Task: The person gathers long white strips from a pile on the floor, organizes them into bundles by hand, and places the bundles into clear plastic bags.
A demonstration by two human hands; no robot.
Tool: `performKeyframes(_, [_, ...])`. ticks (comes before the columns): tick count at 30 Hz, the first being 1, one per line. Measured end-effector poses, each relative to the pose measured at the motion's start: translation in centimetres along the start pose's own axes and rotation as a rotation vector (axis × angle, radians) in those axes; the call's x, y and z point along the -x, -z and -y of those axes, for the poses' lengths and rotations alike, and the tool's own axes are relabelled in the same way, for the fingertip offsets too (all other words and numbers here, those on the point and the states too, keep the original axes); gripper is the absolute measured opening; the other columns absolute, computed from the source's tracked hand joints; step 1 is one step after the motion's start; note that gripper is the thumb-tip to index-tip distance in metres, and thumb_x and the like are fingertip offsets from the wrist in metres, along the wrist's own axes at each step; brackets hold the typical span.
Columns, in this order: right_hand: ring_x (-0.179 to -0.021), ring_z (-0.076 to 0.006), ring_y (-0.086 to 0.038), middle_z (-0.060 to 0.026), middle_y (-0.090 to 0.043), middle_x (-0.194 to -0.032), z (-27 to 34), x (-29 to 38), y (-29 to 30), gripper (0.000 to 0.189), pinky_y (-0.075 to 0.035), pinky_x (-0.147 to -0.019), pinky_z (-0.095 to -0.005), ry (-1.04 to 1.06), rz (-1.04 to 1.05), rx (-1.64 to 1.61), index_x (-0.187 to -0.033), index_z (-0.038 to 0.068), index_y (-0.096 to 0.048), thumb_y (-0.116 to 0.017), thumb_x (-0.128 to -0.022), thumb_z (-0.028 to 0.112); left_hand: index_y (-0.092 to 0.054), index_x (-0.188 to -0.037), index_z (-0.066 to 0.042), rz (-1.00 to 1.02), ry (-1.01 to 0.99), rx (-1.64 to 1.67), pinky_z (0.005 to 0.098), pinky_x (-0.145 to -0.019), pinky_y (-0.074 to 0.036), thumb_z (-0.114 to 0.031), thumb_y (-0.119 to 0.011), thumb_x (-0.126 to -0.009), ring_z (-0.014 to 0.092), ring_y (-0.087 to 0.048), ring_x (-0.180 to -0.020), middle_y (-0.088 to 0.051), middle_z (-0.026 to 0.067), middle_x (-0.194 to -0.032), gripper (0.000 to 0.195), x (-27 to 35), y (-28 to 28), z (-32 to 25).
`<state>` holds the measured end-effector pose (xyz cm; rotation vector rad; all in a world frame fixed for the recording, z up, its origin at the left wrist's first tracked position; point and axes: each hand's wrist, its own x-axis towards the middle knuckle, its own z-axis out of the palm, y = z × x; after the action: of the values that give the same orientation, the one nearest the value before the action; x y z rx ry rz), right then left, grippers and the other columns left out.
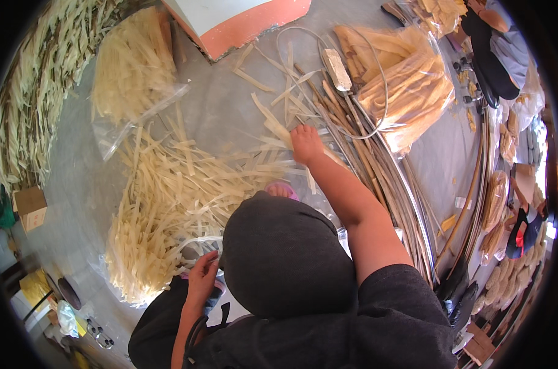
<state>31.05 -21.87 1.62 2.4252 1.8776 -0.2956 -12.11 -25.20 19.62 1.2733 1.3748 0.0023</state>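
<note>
My right hand (306,144) reaches forward over the floor, its fingers closed on a pale flat strip (276,125) of dried plant material. Loose strips lie around it, beside a bundle of long brown sticks (359,152). Near my lap, my left hand (202,276) has its fingers loosely bent and slightly apart, with nothing visible in it. A whitish strip (198,240) curves just above that hand. To the left spreads a large heap of cream-coloured strips (168,198). My black cap (288,253) covers the area between the hands.
A clear plastic bag of pale strips (134,69) stands beyond the heap. Orange-brown sheets (403,83) in plastic lie right of a wire loop (385,101) and a whitish block (337,69). A pillar base (251,27) juts in ahead. Other people (509,46) sit at the right.
</note>
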Motion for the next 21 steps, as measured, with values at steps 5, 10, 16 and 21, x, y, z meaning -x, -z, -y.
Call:
performKeyframes(5, [-0.101, -0.0317, -0.053, -0.0132, -0.059, -0.099, 1.5, 2.1, -0.1, 0.038, -0.041, -0.087, -0.0418, 0.100, 0.059, -0.127, -0.095, 0.006, -0.058, -0.073, -0.062, 0.019, -0.059, -0.121, -0.005, 0.026, -0.006, 0.064, 0.0254, -0.083, -0.047, -0.011, -0.060, -0.090, 0.012, -0.061, -0.093, -0.065, 0.0080, -0.111, 0.031, -1.4, -0.2, 2.9])
performKeyframes(10, [-0.090, -0.0353, -0.058, -0.0157, -0.062, -0.085, 1.8, 2.2, 3.1, 0.035, -0.044, -0.079, -0.0451, 0.235, 0.202, -0.307, -0.094, 0.006, -0.056, -0.071, -0.065, 0.019, -0.060, -0.120, -0.006, 0.012, -0.057, 0.124, 0.0248, -0.081, -0.047, -0.012, -0.060, -0.091, 0.011, -0.060, -0.090, -0.065, 0.0062, -0.107, 0.030, -2.0, -0.3, 2.5])
performKeyframes(16, [-0.087, -0.0409, -0.057, -0.0183, -0.062, -0.084, 3.3, 1.4, 4.7, 0.044, -0.046, -0.079, -0.0483, 0.234, 0.107, -0.601, -0.104, 0.006, -0.053, -0.070, -0.068, 0.024, -0.060, -0.121, -0.006, -0.014, -0.097, 0.062, 0.0235, -0.077, -0.047, -0.014, -0.060, -0.091, 0.009, -0.057, -0.085, -0.066, 0.0038, -0.103, 0.030, -1.4, 0.4, -0.2])
performKeyframes(21, [-0.084, -0.0176, -0.062, -0.0094, -0.067, -0.095, 0.7, -1.6, 12.3, 0.043, -0.051, -0.076, -0.0320, -0.023, -0.133, -1.391, -0.115, 0.005, -0.058, -0.071, -0.075, 0.015, -0.061, -0.121, -0.006, -0.105, -0.212, 0.114, 0.0226, -0.078, -0.046, -0.016, -0.059, -0.092, 0.008, -0.057, -0.085, -0.066, 0.0021, -0.101, 0.030, -1.0, 2.2, -4.0])
